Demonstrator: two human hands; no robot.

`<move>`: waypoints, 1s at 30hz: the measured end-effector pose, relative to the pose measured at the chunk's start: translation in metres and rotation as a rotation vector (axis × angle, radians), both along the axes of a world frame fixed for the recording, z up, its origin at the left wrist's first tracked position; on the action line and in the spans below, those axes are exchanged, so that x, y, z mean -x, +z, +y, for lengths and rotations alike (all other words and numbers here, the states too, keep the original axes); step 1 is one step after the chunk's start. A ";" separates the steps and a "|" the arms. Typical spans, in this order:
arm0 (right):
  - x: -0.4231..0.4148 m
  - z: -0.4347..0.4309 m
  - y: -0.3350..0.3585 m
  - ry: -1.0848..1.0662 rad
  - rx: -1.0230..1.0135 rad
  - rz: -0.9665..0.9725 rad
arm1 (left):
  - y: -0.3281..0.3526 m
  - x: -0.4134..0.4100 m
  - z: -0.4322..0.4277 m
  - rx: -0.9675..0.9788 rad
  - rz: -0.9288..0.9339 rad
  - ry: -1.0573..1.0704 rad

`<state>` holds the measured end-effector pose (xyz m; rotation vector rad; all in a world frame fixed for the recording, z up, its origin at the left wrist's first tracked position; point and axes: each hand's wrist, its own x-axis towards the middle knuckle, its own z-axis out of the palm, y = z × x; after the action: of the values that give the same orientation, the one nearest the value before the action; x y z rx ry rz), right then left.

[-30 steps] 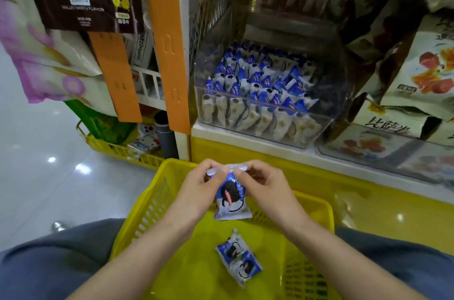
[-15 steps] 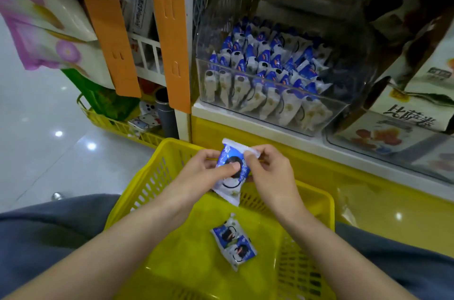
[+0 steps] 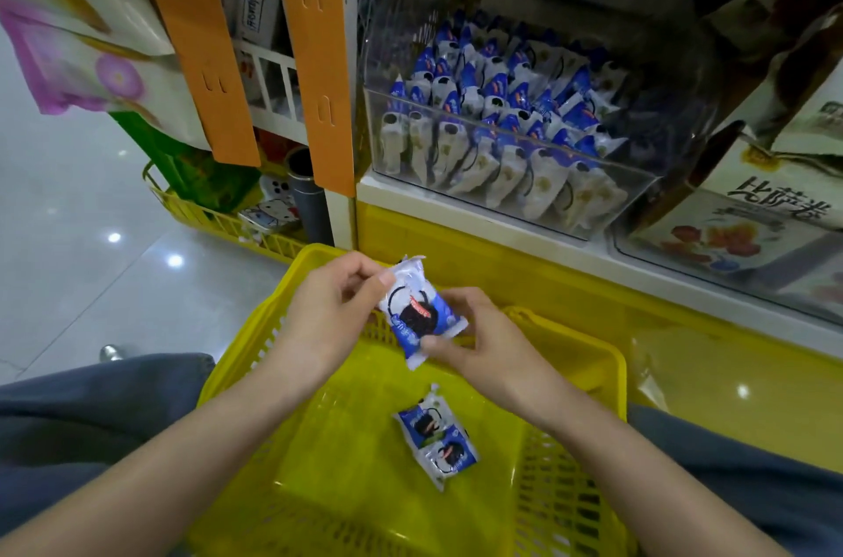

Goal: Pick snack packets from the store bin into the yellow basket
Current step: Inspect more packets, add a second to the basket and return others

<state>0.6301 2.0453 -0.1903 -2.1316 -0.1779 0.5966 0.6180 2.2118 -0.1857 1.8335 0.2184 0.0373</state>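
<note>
Both hands hold one blue-and-white snack packet (image 3: 417, 312) above the far side of the yellow basket (image 3: 588, 356). My left hand (image 3: 328, 310) pinches its upper end. My right hand (image 3: 479, 342) grips its lower right edge. The packet is tilted, top end to the upper left. Two joined packets (image 3: 435, 438) of the same kind lie on the basket floor. The clear store bin (image 3: 515, 210) on the shelf behind holds several rows of these packets (image 3: 497, 114).
An orange shelf post (image 3: 314, 50) stands left of the bin. Large snack bags (image 3: 771, 210) fill the neighbouring bin on the right. A second yellow basket (image 3: 219, 219) with goods sits on the grey floor at left. My grey-clad knees flank the basket.
The packet has turned from hanging upright to a tilt, and both hands have shifted their grip along it. The camera has tipped downward.
</note>
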 end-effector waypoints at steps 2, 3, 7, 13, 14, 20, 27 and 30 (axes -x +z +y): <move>0.001 0.002 0.002 0.005 0.010 -0.176 | 0.001 0.004 0.000 -0.167 -0.075 -0.081; 0.001 0.003 0.004 0.004 -0.022 -0.252 | 0.001 0.007 -0.002 -0.238 -0.107 -0.112; 0.000 0.005 0.007 -0.053 -0.135 -0.397 | 0.005 0.010 -0.010 -0.286 -0.135 -0.146; 0.003 0.002 0.016 0.025 0.005 -0.640 | 0.005 0.005 -0.015 -0.204 -0.102 -0.193; 0.003 0.001 0.017 0.060 0.060 -0.699 | 0.004 0.004 -0.015 -0.172 -0.076 -0.203; 0.002 -0.004 0.023 -0.137 0.031 -0.698 | -0.003 0.000 -0.015 -0.107 -0.029 -0.113; 0.002 -0.005 0.026 -0.171 -0.166 -0.579 | 0.006 -0.010 -0.015 0.359 0.399 -0.094; 0.010 -0.003 0.022 0.064 0.031 -0.678 | 0.006 -0.012 -0.013 0.579 0.354 -0.078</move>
<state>0.6201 2.0420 -0.1688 -2.2913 -0.6113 -0.1122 0.6295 2.1983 -0.1797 1.2574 0.3630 -0.3726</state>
